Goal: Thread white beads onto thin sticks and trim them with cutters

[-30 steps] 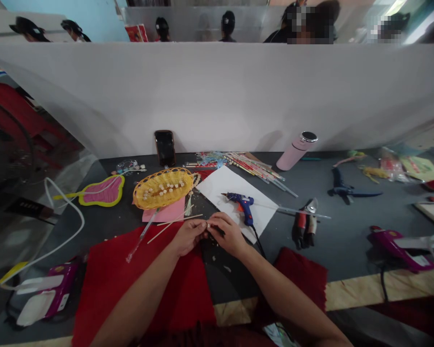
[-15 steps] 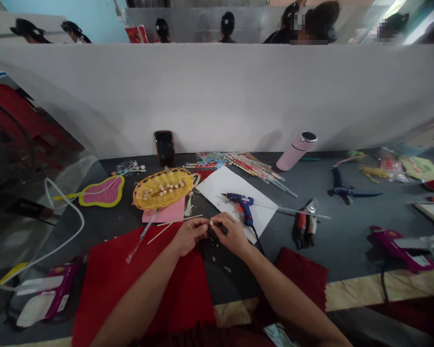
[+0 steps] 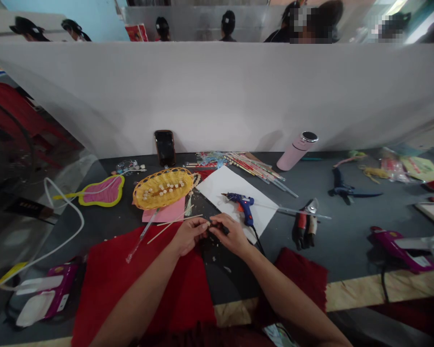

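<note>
My left hand [image 3: 190,237] pinches a small pale bead [image 3: 208,223] between thumb and fingertips, over the dark table. Close against it on the right, my right hand [image 3: 232,236] has its fingers curled in; what they hold, if anything, is too small to make out. A blue glue gun [image 3: 243,201] lies on a white sheet [image 3: 217,185] just beyond my right hand. Past my left hand, a yellow woven basket [image 3: 155,179] holds several similar pale beads. Thin pale sticks [image 3: 168,229] lie beside my left wrist, and tiny scraps are scattered under my fingers.
Red cloth [image 3: 130,284] spreads under my left forearm. Pliers [image 3: 306,224] and a pink bottle [image 3: 296,152] stand to the right. A phone [image 3: 165,147] leans on the white partition [image 3: 217,96]. Bundled sticks [image 3: 255,168] lie at the back. People sit beyond the partition.
The bead has shifted slightly left, from between both hands' fingertips to my left fingertips. My right fingers have moved a little and bent over. The rest stays in place.
</note>
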The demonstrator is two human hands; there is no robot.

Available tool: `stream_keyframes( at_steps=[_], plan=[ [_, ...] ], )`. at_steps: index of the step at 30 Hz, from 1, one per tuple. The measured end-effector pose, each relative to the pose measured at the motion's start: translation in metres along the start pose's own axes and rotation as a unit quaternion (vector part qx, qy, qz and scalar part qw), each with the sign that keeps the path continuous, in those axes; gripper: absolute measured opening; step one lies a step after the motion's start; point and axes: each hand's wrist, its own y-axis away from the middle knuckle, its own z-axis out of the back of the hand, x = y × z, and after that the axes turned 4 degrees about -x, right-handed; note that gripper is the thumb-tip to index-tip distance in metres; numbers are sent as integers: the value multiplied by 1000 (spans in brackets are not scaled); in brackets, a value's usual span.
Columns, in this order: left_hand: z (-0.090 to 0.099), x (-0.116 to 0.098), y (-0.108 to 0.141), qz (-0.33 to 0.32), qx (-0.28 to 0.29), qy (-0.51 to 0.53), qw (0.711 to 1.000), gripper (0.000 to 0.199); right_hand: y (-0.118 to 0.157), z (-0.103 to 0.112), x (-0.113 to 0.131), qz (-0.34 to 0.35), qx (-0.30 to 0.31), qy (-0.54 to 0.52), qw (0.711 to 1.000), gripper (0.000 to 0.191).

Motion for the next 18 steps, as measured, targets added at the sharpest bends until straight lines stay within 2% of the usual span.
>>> stream_keyframes(
  at_steps=[4,8,12,18],
  plan=[
    [1,2,0,-4,1,-21,1000,22,-1,0,3,10,-7,-10,1000,16],
    [1,2,1,-12,-2,-39,999,22,-1,0,3,-3,-1,-25,1000,17],
    [0,0,1,-4,3,-26,1000,21,-2,3,3,-25,-25,-27,999,17],
    [1,0,0,-1,-8,-22,1000,23,-4,1,6,12,-2,-20,1000,18]
  ],
)
